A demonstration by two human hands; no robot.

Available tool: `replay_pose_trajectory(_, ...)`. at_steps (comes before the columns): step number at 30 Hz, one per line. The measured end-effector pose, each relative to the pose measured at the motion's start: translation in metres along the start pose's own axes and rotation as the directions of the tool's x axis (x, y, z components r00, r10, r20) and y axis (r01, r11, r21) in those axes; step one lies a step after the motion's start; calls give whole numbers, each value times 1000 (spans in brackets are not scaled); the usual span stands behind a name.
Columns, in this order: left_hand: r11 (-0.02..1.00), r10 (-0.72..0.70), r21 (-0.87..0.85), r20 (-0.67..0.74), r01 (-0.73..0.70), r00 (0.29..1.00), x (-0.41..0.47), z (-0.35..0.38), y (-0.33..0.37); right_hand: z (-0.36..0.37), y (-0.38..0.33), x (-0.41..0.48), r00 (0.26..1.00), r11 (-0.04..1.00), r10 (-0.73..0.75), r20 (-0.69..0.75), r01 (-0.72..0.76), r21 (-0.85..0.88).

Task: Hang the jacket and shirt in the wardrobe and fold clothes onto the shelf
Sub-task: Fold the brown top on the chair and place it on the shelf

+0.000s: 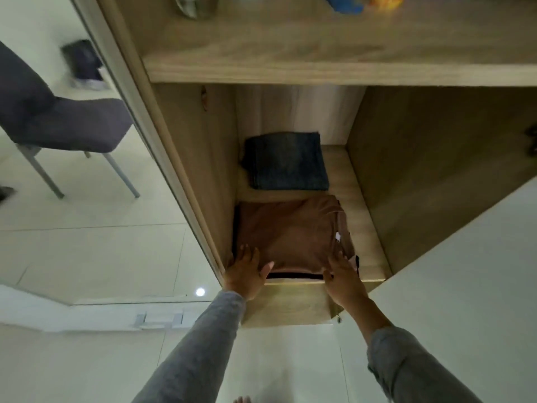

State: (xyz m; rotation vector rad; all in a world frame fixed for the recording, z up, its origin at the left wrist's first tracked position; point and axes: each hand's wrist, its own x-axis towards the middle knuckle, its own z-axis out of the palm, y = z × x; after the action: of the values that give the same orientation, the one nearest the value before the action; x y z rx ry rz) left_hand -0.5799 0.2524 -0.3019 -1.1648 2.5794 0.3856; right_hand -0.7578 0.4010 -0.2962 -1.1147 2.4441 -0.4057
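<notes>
I have both hands low in the middle of the frame, at the front lip of the wardrobe's bottom shelf (364, 216). My left hand (247, 271) lies flat on the near left corner of the folded brown garment (287, 231), fingers (247, 253) straight and slightly spread, gripping nothing. My right hand (344, 279) rests on the near right corner, its fingers likewise straight and loose on the cloth. The garment sits at the front of the shelf, with a dark edge showing beneath it. Just behind it, towards the back wall, lies a pair of folded jeans (286, 161), apart from the brown garment. An upper shelf (290, 53) spans the top of the frame. A dark chair (66, 123) stands at the left.
</notes>
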Motion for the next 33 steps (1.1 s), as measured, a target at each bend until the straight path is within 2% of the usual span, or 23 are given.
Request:
replay_pose_trajectory(4,992,-10,-123,-119,-5,993,-27,-52,16,-56,-30,-25,998,994,-11,-60,17,106)
replay_pose_trajectory(12,953,151,-210,-290,-216,945,-92,-157,41,-153,-80,-95,977,988,44,-207,-12,152)
replay_pose_trajectory(16,920,231,-216,-374,-326,898,-144,-183,41,-177,-101,-160,934,982,52,-353,17,189)
replay_pose_trajectory(20,846,335,-239,-458,-476,824,-208,-185,37,-184,-117,-235,891,971,59,-451,54,233)
replay_pose_trajectory(24,800,386,-272,-450,-535,805,-267,-183,41,-184,-125,-305,858,974,69,-509,53,222)
replay_pose_trajectory(30,677,517,-297,-459,-673,723,-334,-210,96,-223,-99,-400,785,982,163,-597,-68,178)
replay_pose_trajectory(33,588,593,-285,-485,-757,643,-365,-222,136,-249,-79,-443,743,980,181,-644,-80,183)
